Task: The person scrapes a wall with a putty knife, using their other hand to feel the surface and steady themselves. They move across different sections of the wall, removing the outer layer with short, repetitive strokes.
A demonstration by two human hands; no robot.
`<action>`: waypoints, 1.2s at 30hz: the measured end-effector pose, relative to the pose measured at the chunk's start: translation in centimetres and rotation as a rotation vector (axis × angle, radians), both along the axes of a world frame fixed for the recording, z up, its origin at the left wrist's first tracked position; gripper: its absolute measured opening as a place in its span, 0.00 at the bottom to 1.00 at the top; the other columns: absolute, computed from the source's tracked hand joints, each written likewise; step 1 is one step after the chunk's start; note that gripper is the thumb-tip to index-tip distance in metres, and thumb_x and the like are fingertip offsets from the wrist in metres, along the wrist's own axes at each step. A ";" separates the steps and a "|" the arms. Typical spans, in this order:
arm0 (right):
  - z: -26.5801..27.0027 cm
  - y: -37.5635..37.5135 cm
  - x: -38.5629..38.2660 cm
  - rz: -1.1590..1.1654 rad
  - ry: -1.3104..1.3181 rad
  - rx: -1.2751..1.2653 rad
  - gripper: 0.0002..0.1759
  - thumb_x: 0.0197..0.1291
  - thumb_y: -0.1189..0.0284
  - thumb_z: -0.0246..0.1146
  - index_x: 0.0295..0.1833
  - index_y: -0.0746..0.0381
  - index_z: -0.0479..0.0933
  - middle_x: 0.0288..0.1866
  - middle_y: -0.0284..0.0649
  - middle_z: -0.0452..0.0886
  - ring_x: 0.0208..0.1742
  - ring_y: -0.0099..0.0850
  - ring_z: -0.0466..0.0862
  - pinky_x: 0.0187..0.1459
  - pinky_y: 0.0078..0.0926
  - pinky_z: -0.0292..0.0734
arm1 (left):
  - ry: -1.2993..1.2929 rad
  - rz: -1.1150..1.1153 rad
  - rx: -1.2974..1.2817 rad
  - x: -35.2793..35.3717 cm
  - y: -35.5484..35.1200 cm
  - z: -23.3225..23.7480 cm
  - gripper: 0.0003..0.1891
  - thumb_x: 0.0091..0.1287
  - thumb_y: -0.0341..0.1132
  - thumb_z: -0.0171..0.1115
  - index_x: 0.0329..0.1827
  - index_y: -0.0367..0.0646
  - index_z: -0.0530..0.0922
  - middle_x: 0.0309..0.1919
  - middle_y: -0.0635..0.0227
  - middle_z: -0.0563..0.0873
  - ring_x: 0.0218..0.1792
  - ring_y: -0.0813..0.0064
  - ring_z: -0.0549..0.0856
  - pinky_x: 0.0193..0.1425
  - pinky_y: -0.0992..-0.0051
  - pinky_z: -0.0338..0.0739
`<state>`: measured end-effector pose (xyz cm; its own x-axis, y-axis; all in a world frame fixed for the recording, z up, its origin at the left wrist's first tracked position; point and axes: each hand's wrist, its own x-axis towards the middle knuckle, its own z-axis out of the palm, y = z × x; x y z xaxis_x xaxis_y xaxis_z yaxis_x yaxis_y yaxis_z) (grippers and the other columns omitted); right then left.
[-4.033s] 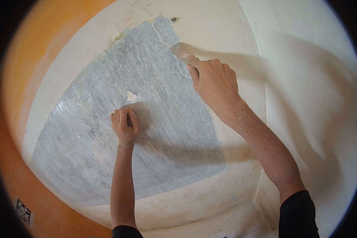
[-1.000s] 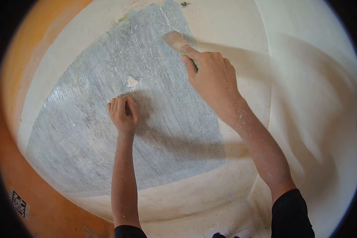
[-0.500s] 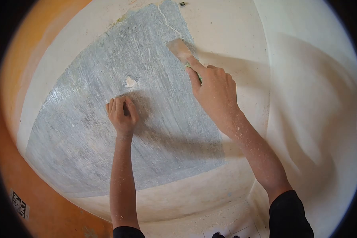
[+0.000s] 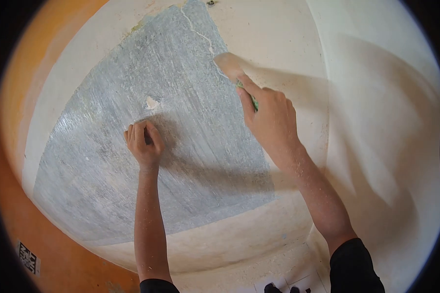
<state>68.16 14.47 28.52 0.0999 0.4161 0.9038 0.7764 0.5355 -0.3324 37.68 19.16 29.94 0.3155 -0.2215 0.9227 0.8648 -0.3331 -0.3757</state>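
My right hand [image 4: 274,113] is closed round the green handle of a scraper [image 4: 228,65], its forefinger stretched along toward the blade. The blade lies at the right edge of the grey patch [image 4: 190,161] on the wall, beside a thin, pale, ragged line [image 4: 200,34] running up from it. Lower left, my left hand [image 4: 145,142] is curled up close to the patch, thumb against bent fingers. Whether anything sits inside those fingers is hidden. Just above it shows a small whitish chipped spot [image 4: 152,103]. Pale dust specks both forearms.
Cream wall coating [image 4: 269,29] borders the grey patch, and a white wall [image 4: 376,97] meets it at a corner on the right. Orange surface [image 4: 78,263] spans the left side, with a black-and-white printed label [image 4: 28,258] low down. Pale tiles [image 4: 303,283] show at the bottom.
The scraper in my right hand has moved down and slightly right along the patch edge, and more of the pale line shows above it. My left hand stays curled near the chipped spot.
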 end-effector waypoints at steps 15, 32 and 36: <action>2.0 -0.8 1.3 0.127 0.029 -0.072 0.16 0.74 0.68 0.58 0.60 0.64 0.81 0.19 0.42 0.81 0.19 0.31 0.83 0.22 0.29 0.79 | 0.004 0.000 -0.007 0.1 0.3 -0.3 0.04 0.64 0.28 0.59 0.30 0.43 0.77 0.22 0.71 0.76 0.24 0.73 0.70 0.37 0.70 0.60; 2.1 0.3 1.8 0.074 -0.024 -0.062 0.17 0.75 0.63 0.58 0.63 0.54 0.82 0.16 0.41 0.75 0.20 0.32 0.79 0.39 0.37 0.81 | 0.000 -0.001 0.023 0.4 0.2 -0.2 0.05 0.64 0.28 0.59 0.29 0.44 0.77 0.21 0.72 0.76 0.23 0.74 0.70 0.37 0.71 0.60; 3.5 -0.1 1.9 0.058 -0.097 0.028 0.15 0.73 0.68 0.58 0.58 0.60 0.83 0.20 0.43 0.82 0.21 0.37 0.84 0.26 0.34 0.82 | 0.002 0.005 0.005 0.1 0.0 -0.2 0.05 0.64 0.28 0.59 0.29 0.44 0.77 0.21 0.72 0.76 0.23 0.74 0.70 0.37 0.71 0.60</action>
